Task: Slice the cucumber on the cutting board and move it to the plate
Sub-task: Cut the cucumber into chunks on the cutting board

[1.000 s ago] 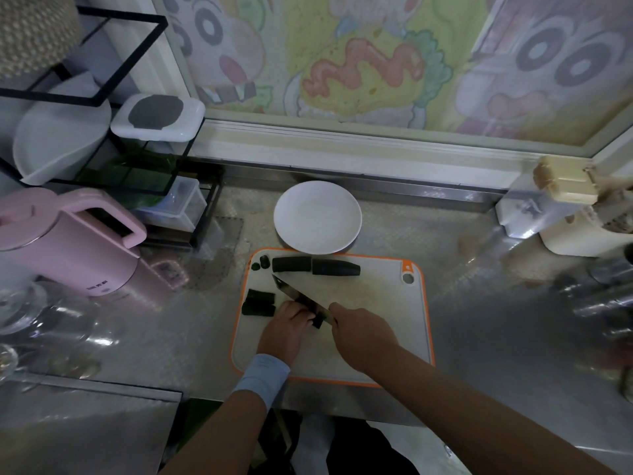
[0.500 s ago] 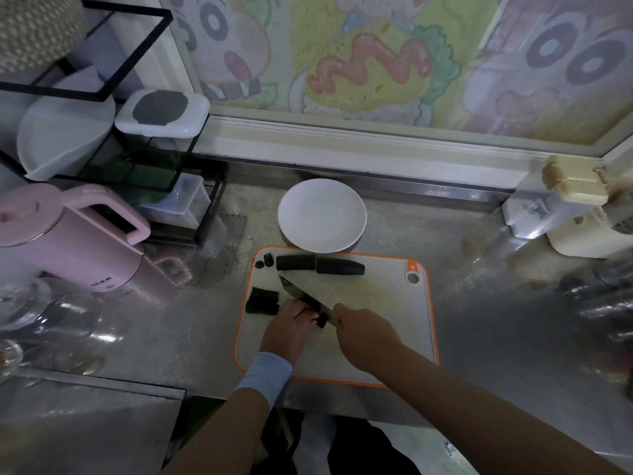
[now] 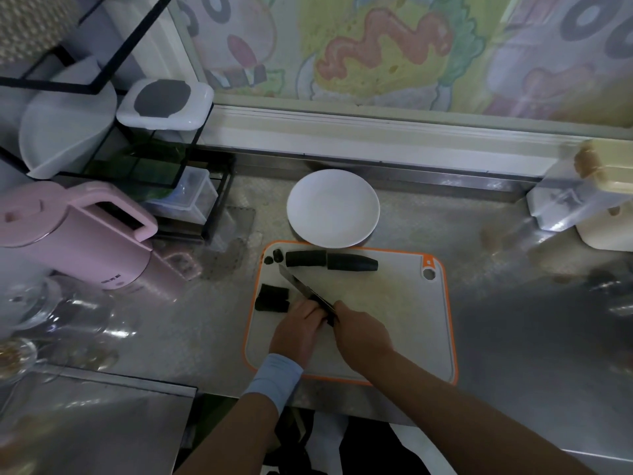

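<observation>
On the cutting board (image 3: 394, 303), your right hand (image 3: 363, 334) grips the knife (image 3: 301, 286) and your left hand (image 3: 298, 330) holds a cucumber piece (image 3: 330, 319) with curled fingers. Two long cucumber pieces (image 3: 330, 260) lie at the far edge, near the plate (image 3: 332, 207).

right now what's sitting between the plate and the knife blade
In the head view, two long cucumber pieces lie end to end along the cutting board's far edge, between plate and knife.
</observation>
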### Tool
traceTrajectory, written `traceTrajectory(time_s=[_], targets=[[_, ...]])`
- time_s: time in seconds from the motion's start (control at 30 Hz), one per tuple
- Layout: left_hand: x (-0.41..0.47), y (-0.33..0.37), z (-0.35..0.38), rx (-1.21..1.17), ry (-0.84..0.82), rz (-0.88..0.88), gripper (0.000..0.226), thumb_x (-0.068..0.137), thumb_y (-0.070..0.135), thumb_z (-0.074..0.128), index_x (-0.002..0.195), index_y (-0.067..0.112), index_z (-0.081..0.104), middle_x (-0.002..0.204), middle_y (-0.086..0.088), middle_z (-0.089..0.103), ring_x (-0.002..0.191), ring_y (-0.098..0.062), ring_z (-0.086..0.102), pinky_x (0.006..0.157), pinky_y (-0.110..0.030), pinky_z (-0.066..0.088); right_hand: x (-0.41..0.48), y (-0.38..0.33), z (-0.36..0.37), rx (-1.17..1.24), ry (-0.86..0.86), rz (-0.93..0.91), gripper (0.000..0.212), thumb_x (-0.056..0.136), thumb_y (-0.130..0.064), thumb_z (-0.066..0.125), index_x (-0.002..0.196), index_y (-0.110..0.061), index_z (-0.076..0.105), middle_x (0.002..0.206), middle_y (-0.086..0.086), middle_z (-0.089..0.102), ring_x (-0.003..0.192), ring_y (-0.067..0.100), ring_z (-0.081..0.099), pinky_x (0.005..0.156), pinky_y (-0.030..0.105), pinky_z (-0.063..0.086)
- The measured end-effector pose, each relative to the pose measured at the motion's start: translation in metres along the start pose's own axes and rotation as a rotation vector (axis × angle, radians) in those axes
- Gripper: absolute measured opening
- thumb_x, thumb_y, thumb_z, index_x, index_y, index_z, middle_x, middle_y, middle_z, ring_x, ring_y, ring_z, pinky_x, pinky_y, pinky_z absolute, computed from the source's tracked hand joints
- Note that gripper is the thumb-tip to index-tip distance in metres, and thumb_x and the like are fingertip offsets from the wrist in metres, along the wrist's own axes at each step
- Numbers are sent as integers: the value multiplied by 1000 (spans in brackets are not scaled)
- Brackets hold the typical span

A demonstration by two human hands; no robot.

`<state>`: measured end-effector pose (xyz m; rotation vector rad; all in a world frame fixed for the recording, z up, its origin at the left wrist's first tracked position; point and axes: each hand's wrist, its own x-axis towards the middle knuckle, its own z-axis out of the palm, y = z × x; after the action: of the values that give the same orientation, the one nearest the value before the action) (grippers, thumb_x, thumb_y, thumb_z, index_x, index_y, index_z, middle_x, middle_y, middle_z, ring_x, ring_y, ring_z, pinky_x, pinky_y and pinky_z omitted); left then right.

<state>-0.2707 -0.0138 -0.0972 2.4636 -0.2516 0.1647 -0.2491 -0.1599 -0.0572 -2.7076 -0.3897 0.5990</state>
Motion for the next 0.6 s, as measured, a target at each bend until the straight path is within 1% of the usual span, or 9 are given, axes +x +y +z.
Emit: traceTrajectory(time_s=[0.07,0.13,0.2,0.23,0.3,0.4,0.5,0.53,0.6], targets=[[2,3,-2,5,-18,5,33,91,25,42,97,8,70,101,-6,65,93,-20,59,77,-30,53,6,-3,-2,15,-6,-8,22,102,-29,33,113,-16,46,88,8,63,64,21,50,56,31,38],[5,2,-4,16,-31,23,30,90,24,44,97,9,69,100,-5,64,93,-19,57,81,-29,50,9,-3,-6,56,-14,-5,21,101,-31,34,112,-17,46,88,9,64,67,24,55,58,34,43],[9,-1,-6,70,-54,96,20,87,20,53,96,11,68,101,-3,63,96,-17,53,85,-29,47,8,1,-13,100,-17,13,18,100,-34,37,107,-20,46,84,6,62,68,25,56,60,35,46],[11,-2,-7,104,-70,141,17,82,16,60,97,12,67,103,-3,62,99,-17,51,87,-29,46,8,3,-17,117,-19,31,17,98,-35,39,103,-21,48,81,4,61,68,23,56,60,34,47],[16,-4,-8,156,-106,198,25,74,7,70,98,12,68,105,-3,62,101,-19,52,88,-27,45,9,7,-27,159,-34,88,18,97,-34,40,89,-23,53,75,0,59,67,20,57,61,35,49],[30,-5,-10,238,-173,281,25,71,6,74,94,15,70,102,-3,65,97,-22,58,86,-32,50,13,11,-41,194,-59,156,27,94,-34,42,71,-25,53,69,-1,58,62,17,55,58,29,47],[47,-5,-13,336,-361,307,26,78,6,66,102,16,66,112,-5,62,103,-26,57,92,-36,46,17,16,-51,205,-21,186,35,93,-39,45,62,-24,49,62,-3,54,54,14,48,51,26,40],[50,-4,-14,385,-431,311,27,83,6,60,108,15,64,120,-5,59,109,-26,53,96,-36,41,18,18,-53,219,2,191,37,93,-41,45,61,-24,47,59,-3,51,52,13,46,50,25,36],[54,-4,-16,442,-496,310,34,90,7,49,122,15,56,133,-4,50,121,-25,45,102,-34,34,19,20,-57,239,37,189,41,94,-44,44,59,-23,45,57,-3,48,50,13,43,48,25,31]])
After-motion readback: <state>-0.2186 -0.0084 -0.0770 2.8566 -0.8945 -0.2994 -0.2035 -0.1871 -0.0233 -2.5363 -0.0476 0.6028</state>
